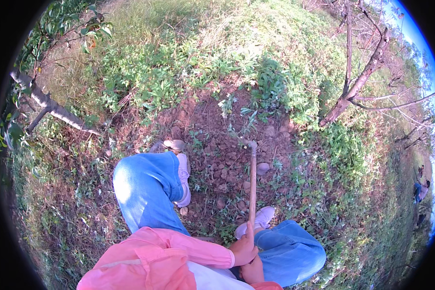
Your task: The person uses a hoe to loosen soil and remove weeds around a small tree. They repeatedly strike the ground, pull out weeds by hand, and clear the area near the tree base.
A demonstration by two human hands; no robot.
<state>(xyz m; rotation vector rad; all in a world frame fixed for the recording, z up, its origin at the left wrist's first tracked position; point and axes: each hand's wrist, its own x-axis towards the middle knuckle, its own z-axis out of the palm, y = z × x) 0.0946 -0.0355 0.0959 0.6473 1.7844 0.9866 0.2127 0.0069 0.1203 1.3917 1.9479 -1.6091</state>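
Note:
A long-handled hoe (253, 181) stretches forward from my body, its wooden handle worn and pale. Higher on the handle, my left hand (243, 250) wraps around it, the pink sleeve reaching to the wrist. My right hand (252, 271) grips the handle just below, partly hidden by the left. At the far end, the hoe's head (251, 143) rests on or in loosened reddish soil (221, 145); its blade is hard to make out. Uprooted weeds (249, 121) lie just beyond the head. My light-coloured shoes (183, 181) stand on either side of the dug patch.
A stone (262, 169) lies right of the handle, and another stone (174, 145) is near my left foot. A bare tree (362, 83) leans at the right; a tree trunk (65, 116) slants at the left. Green weeds (268, 79) grow ahead. People (421, 190) are far right.

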